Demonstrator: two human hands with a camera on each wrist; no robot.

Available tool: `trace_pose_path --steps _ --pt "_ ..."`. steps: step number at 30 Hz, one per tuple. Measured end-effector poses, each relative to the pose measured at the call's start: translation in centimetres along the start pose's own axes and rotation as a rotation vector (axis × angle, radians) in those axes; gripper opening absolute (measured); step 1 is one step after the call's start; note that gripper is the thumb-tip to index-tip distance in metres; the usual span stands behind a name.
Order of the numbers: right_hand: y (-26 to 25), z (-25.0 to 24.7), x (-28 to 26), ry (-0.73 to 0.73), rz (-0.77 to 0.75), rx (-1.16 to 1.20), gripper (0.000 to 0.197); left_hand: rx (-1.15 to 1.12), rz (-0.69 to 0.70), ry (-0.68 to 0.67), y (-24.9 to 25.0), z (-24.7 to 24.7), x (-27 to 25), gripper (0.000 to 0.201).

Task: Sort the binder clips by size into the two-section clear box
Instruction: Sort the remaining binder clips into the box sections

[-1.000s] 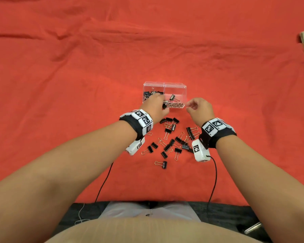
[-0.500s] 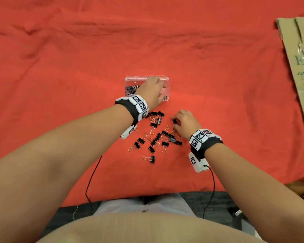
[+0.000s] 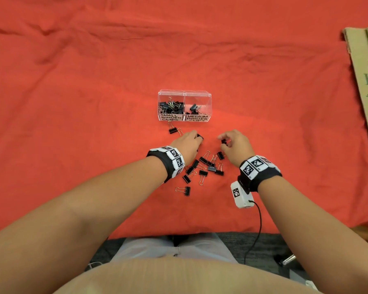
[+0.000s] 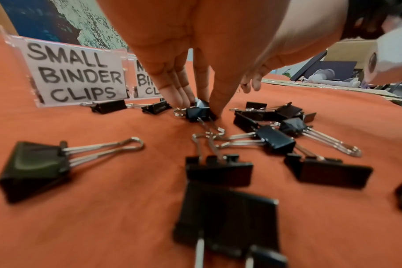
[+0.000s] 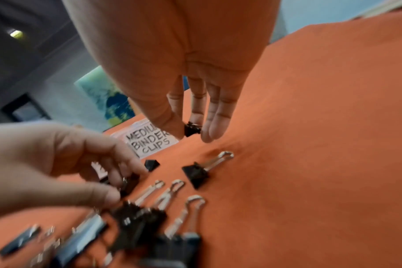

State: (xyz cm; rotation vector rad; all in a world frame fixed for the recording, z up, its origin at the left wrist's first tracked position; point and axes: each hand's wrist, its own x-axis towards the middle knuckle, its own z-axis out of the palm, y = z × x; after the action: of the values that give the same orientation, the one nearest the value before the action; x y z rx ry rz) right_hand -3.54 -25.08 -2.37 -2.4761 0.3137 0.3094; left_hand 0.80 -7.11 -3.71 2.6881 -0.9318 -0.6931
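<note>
The clear two-section box (image 3: 197,92) stands on the red cloth. Its left section, labelled SMALL BINDER CLIPS (image 4: 73,72), holds several black clips, and its right MEDIUM section (image 5: 149,143) holds a few. Several loose black binder clips (image 3: 204,166) lie in front of it. My left hand (image 3: 198,139) is down on the cloth, thumb and fingers pinching a small black clip (image 4: 199,111). My right hand (image 3: 222,142) pinches another small black clip (image 5: 192,129), held just above the cloth to the right of the left hand.
One clip (image 3: 173,130) lies alone just in front of the box's left section. Flattened cardboard (image 3: 365,81) covers the far right of the cloth. The cloth's near edge (image 3: 179,232) runs by my lap, and a black cable (image 3: 260,219) hangs from my right wrist.
My left hand came back from over the box to the loose clips and pinched one. My right hand, which was down in the pile, now holds a clip just above the cloth.
</note>
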Motion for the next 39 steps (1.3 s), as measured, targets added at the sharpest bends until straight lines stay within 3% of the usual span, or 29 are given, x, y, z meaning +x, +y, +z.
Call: trace_pose_path --steps 7,13,20,25,30,39 --pt "0.4 1.6 -2.2 -0.158 -0.057 -0.240 0.023 -0.070 -0.040 0.115 -0.1 -0.6 0.6 0.027" --pt "-0.3 2.4 -2.0 -0.181 -0.079 -0.244 0.027 -0.019 0.021 0.037 -0.3 -1.0 1.5 0.051" --pt "-2.0 0.2 -0.7 -0.008 0.040 0.113 0.013 0.048 0.078 0.003 -0.6 -0.7 0.9 0.051" --pt "-5.0 -3.0 2.3 0.039 0.071 0.341 0.017 0.024 0.044 -0.002 -0.5 -1.1 0.7 0.028" --pt "-8.4 -3.8 6.2 0.031 -0.028 0.307 0.014 -0.064 -0.003 0.009 -0.8 -1.0 0.6 0.006" --pt "-8.5 -2.1 7.5 0.027 -0.105 0.121 0.031 -0.085 -0.009 0.011 -2.3 -0.8 0.2 0.031"
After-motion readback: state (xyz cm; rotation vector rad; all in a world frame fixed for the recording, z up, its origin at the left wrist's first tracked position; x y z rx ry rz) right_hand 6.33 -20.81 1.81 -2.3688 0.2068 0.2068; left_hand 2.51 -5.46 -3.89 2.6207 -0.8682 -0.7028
